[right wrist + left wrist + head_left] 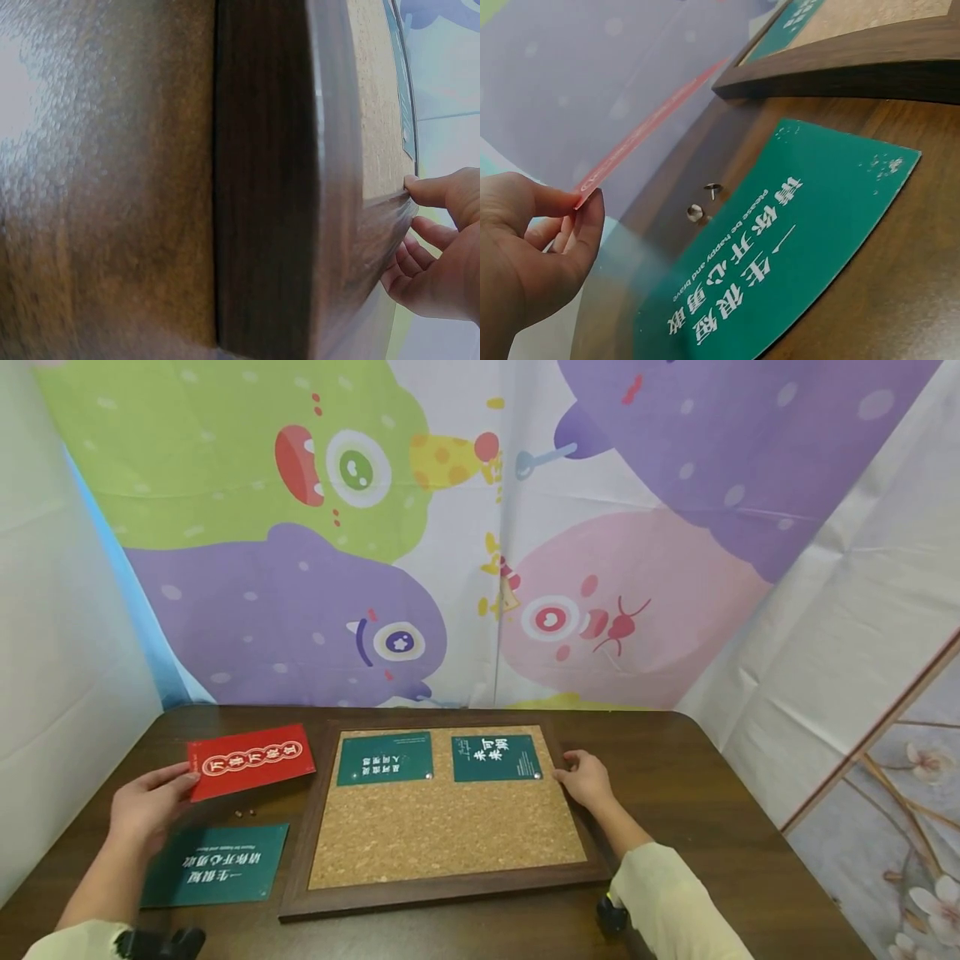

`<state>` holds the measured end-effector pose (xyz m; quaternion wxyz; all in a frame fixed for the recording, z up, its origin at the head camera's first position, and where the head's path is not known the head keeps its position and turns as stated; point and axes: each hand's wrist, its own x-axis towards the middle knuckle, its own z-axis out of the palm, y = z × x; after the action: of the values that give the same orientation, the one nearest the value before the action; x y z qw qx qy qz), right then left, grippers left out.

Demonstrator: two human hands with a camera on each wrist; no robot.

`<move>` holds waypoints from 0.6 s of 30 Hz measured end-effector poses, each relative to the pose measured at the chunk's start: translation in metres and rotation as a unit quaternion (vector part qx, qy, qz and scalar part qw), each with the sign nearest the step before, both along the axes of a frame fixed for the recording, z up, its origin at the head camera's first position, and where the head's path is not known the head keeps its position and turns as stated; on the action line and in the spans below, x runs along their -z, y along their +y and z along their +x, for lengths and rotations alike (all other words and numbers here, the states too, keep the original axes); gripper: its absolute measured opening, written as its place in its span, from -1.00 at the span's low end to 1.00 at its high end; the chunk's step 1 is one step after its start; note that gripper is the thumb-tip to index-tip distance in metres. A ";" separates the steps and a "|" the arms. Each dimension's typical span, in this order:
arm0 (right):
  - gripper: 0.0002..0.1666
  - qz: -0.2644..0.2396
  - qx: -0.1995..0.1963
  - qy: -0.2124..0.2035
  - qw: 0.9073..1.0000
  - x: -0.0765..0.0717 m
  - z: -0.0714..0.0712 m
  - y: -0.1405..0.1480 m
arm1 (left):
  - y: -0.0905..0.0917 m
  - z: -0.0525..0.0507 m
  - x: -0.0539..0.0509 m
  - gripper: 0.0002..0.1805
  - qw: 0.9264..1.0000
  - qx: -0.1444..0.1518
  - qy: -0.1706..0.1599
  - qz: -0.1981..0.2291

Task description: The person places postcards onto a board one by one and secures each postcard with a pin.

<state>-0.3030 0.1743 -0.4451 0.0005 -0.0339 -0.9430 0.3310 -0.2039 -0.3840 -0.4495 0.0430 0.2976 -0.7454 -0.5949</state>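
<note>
Between thumb and fingers, my left hand [146, 802] pinches one end of a red card [251, 762] with white lettering, raised above the table. Below it lies a green card [217, 864] with white lettering. Two small metal thumbtacks [695, 213] sit beside that card's edge in the left wrist view. A cork board [446, 831] in a dark wooden frame lies flat in the middle. Two green cards, a left one [386, 758] and a right one [495, 758], are on its far part, with tacks at their lower corners. My right hand [587, 781] grips the frame's right side, thumb on top.
Everything rests on a dark brown wooden table [697, 810] with rounded far corners. Behind it hangs a curtain [465, 635] printed with cartoon monsters. White cloth stands at the left, and a flower-patterned panel [900, 793] at the right.
</note>
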 end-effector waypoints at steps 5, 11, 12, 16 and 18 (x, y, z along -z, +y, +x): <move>-0.48 -0.003 -0.001 0.001 1.000 0.000 0.000 0.001 | 0.004 0.002 0.000 -0.16 1.000 0.021 0.009 0.005; -0.49 -0.002 -0.002 0.002 1.000 0.001 0.001 0.001 | 0.018 0.013 -0.017 -0.19 0.999 0.043 0.003 0.007; -0.49 -0.002 -0.002 0.001 1.000 0.001 0.001 0.001 | 0.019 0.014 -0.017 -0.18 0.999 0.044 0.002 0.004; -0.49 -0.004 -0.002 0.001 1.000 0.000 0.001 0.000 | 0.015 0.014 -0.008 -0.16 0.999 0.053 0.013 0.002; -0.49 -0.004 -0.002 0.002 1.000 0.001 0.001 0.000 | 0.017 0.014 -0.008 -0.20 0.998 0.054 0.012 0.003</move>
<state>-0.3021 0.1742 -0.4458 0.0014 -0.0317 -0.9418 0.3347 -0.1904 -0.3666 -0.4417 0.0189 0.2493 -0.7582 -0.6022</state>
